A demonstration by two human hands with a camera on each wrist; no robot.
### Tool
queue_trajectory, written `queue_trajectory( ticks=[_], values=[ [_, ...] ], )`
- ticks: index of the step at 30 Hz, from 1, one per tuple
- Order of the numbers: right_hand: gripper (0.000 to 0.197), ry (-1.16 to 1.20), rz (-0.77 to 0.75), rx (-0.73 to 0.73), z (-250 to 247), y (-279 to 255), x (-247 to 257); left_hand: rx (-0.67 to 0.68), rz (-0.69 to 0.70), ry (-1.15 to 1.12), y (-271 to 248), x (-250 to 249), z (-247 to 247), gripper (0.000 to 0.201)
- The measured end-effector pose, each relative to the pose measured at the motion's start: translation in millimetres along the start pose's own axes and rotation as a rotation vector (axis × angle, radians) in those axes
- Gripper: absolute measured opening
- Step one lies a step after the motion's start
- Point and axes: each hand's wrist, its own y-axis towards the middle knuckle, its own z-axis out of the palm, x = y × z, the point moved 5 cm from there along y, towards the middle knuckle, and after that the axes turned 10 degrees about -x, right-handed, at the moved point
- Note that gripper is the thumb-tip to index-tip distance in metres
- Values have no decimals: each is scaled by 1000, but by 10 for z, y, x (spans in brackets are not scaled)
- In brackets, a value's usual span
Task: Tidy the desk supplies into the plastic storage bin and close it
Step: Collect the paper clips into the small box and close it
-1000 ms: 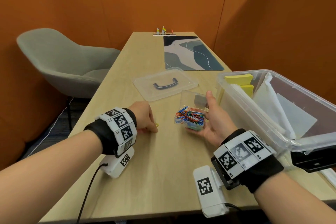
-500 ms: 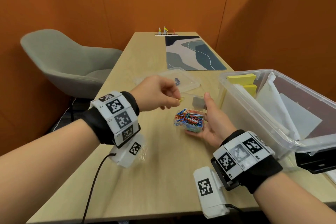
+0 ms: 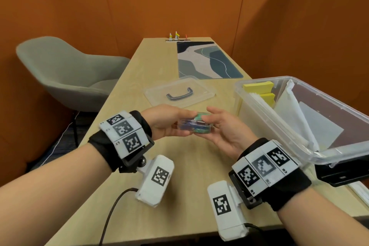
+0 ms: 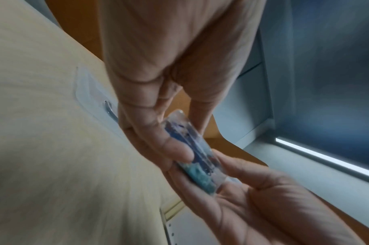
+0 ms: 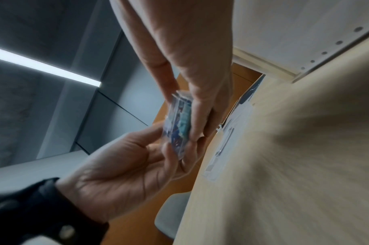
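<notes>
A small clear box of coloured paper clips (image 3: 194, 125) is held above the table between both hands, with its lid down. My left hand (image 3: 184, 124) pinches its left end, thumb and fingers on opposite faces (image 4: 191, 149). From the right, my right hand (image 3: 209, 124) cradles it, fingers beneath and thumb on top (image 5: 179, 122). The clear plastic storage bin (image 3: 257, 110) stands open just right of the hands and holds yellow sticky-note pads (image 3: 258, 87) and white sheets. Its clear lid (image 3: 159, 94) with a dark handle lies flat on the table beyond the hands.
A patterned desk mat (image 3: 207, 60) lies at the table's far right. A grey chair (image 3: 65, 74) stands left of the table. A black object (image 3: 341, 174) sits under the bin's near corner. Small figures (image 3: 176, 37) stand at the far edge.
My left hand picked a yellow clip off the table and carried it to the open box. The box lid is down now, and both hands hold the box higher.
</notes>
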Motion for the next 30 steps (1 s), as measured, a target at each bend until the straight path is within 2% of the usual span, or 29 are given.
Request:
queue_trajectory(
  ticks=[2,6,11,14,17,20,21,25,28,30],
  values=[
    [56,-1,-18,-26,-13,-34,35,9,5,-46,-13,-23,-3,16],
    [57,-49,-84,-62,-3,-148,92,-3,-18,-66,-63,-46,-8,16],
    [75,-619,-262,-18,-125,-628,273,2,34,-118,-79,-392,-6,19],
    [71,-710,-282,81,-377,-1012,366,-10,98,-52,-84,-667,133,23],
    [57,-561,-240,51,-574,-1094,420,51,116,19,-106,-814,358,22],
    [22,-305,-188,-4,-613,-965,506,124,139,52,-179,-886,537,28],
    [17,-220,-179,0,-594,-919,556,142,146,47,-206,-900,581,31],
    [31,-70,-196,53,-536,-774,843,219,206,65,-293,-989,729,31],
    [27,-68,-195,46,-546,-675,1027,243,257,87,-309,-1099,861,25],
    [24,-51,-198,33,-577,-630,1130,239,301,99,-302,-1179,948,28]
  ],
)
